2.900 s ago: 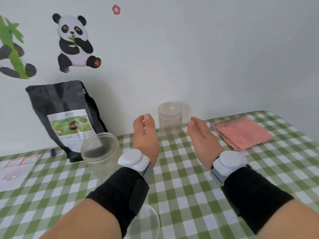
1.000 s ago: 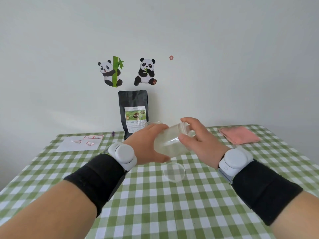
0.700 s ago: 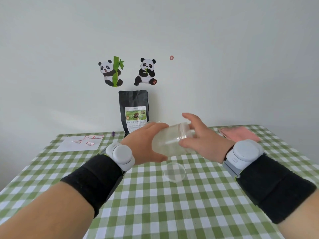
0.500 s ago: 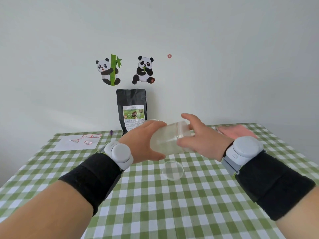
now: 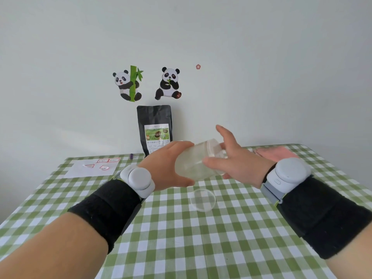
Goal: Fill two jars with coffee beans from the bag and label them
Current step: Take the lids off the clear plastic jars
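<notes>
A clear jar (image 5: 194, 162) is held above the surface (image 5: 201, 248), tilted on its side, with its whitish capped end pointing right and away from the camera. No contents can be made out in the jar.

The left hand (image 5: 167, 166) is wrapped round the base end of the jar, with the fingers curled over the top and the thumb closed underneath.

The right hand (image 5: 236, 163) is placed at the capped end. Its thumb is laid against the jar wall and its forefinger is raised straight and clear of the jar. The remaining fingers are partly hidden behind the jar, and no firm grip is shown. A black sleeve and a white wrist device are worn on each forearm.

A clear round lid (image 5: 203, 199) lies flat on the green-checked cloth, directly below the jar and apart from both hands.

The black coffee bag (image 5: 154, 125) stands upright at the far edge, against the wall, behind the left hand.

A white label sheet (image 5: 90, 168) with red-outlined labels lies at the far left. A small purple item (image 5: 131, 156) is seen between the sheet and the bag; what it is cannot be told.

A pink cloth (image 5: 275, 153) lies folded at the far right.

Two panda stickers (image 5: 169, 83) are fixed to the wall above the bag.
</notes>
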A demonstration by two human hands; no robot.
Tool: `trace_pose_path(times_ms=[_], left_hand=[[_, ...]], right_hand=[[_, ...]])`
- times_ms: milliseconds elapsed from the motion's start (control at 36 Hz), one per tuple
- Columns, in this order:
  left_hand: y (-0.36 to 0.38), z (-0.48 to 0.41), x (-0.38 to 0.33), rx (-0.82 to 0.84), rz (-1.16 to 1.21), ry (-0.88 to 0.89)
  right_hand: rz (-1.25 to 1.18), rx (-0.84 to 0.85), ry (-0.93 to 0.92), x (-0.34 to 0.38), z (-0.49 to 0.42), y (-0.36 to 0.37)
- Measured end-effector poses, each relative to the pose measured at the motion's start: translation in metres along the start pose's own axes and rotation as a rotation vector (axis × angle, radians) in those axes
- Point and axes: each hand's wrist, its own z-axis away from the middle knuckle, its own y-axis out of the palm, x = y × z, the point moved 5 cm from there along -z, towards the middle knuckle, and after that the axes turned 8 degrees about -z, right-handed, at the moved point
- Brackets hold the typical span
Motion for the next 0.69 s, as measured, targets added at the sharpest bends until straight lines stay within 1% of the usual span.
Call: trace_pose_path(times_ms=[56,111,222,333,417,472,556,639,694], left_hand=[[-0.0014,0.0006,-0.0008,-0.012,0.001,-0.005],[-0.0019,0.0002,-0.0015,-0.011,-0.025,0.002],[-0.0004,0.0016,0.0008,0.005,-0.019,0.003],[-0.0015,0.0022,-0.0001,0.000,-0.040,0.004],[0.0000,0.0025,-0.0010,0.019,-0.063,0.027],[-0.0001,0.0031,-0.0005,0.014,-0.046,0.016],[-0.0008,0.0029,-0.0013,0.007,-0.054,0.016],[-0.0005,0.0038,-0.0012,0.020,-0.066,0.023],[-0.0019,0.0052,-0.0006,0.014,-0.044,0.007]], right_hand=[[-0.041,0.000,0.057,-0.0002,0.0024,0.0012],[0.008,-0.013,0.086,-0.0021,0.0022,0.0007],[0.025,-0.022,0.030,0.0007,0.0031,-0.0026],[0.004,-0.016,0.074,-0.0003,0.0049,-0.0024],[0.013,0.004,0.049,-0.0005,0.0053,-0.0003],[-0.021,0.007,0.050,-0.0027,0.0046,0.0001],[-0.085,-0.005,0.102,-0.0067,0.0051,0.0002],[-0.057,0.008,0.070,-0.0051,0.0058,-0.0009],[-0.103,0.008,0.072,-0.0054,0.0053,-0.0011]])
